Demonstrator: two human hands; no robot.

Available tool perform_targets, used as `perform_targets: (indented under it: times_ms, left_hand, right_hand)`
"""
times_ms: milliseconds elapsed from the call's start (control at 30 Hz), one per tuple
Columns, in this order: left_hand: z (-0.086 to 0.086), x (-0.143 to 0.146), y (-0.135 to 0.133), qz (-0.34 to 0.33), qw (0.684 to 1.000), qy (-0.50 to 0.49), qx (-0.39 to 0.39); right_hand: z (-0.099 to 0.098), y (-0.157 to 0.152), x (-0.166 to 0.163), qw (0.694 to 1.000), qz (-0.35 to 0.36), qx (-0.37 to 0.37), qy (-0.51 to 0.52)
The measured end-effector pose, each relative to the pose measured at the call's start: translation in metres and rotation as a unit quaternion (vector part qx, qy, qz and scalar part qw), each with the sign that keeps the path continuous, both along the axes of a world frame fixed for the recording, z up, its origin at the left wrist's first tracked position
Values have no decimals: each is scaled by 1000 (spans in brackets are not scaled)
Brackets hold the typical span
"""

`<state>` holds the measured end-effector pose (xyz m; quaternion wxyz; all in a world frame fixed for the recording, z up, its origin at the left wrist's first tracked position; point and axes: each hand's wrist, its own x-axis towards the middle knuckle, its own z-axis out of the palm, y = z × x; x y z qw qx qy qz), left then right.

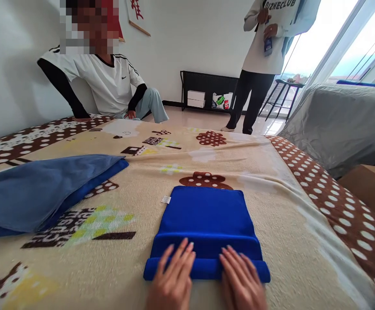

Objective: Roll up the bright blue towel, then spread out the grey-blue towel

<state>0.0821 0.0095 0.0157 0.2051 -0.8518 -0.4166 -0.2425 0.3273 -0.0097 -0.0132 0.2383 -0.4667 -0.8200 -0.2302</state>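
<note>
A blue towel [207, 211] lies on the patterned blanket in front of me, its near end rolled into a thick tube and its far part flat. A small white tag sticks out at its left edge. My left hand [173, 275] rests on the left half of the roll, fingers stretched forward over it. On the right half lies my right hand [241, 277], palm down with the fingers straight and close together. Both hands press on the towel without grasping it. The undersides of the hands are hidden.
A folded grey-blue cloth [48, 189] lies to the left on the blanket [290, 241]. One person [110, 82] sits at the far left edge; another [261, 56] stands beyond, holding a bottle. A plastic-covered piece of furniture [342, 116] and a cardboard box [371, 189] are at the right.
</note>
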Motion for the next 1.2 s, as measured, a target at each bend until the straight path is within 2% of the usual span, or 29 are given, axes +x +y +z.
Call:
perform_targets:
  times_ms: [67,133,267,367,433,567,600,667,767,833,933,1067,1133,1200]
  left_hand:
    - [0,19,5,-28,999,19,-13]
    - [-6,15,10,17,999,29,-25]
    - [-18,-37,12,119,992,-4,-41]
    - [-17,-56,7,145,988,-38,-29]
    - [-10,-41,5,123,992,-40,-11]
    - [2,16,11,-9,1000,4,-24]
    - [2,25,13,-17,999,17,-35]
    - [-1,28,19,20,998,37,-55]
    - [-11,0,24,123,990,16,-69]
    - [-17,-24,26,151,986,-11,-69]
    - [-19,-46,23,138,988,-38,-52]
    - [-13,-63,7,140,988,-69,-1]
    - [-10,-76,-4,87,995,-38,7]
    - [-7,-88,-11,25,1000,5,-14]
  right_hand:
    - [2,6,-19,1000,17,-23,2]
    - [0,9,-16,998,-40,-42,9]
    - [-10,3,40,984,-173,-48,9]
    - [-10,-4,58,982,-188,-27,12]
    - [-5,-4,42,988,-152,-8,15]
    - [5,6,-16,998,-31,-43,27]
    - [5,9,-23,998,-25,-56,29]
    - [3,13,-20,995,-67,-72,32]
    - [-6,17,17,982,-169,-83,24]
    - [-9,18,41,977,-192,-93,14]
    - [-10,14,58,979,-180,-93,17]
    - [-8,-5,72,986,-155,-18,60]
    - [-9,-18,86,993,-110,5,46]
    - [-9,-28,100,998,-57,-11,14]
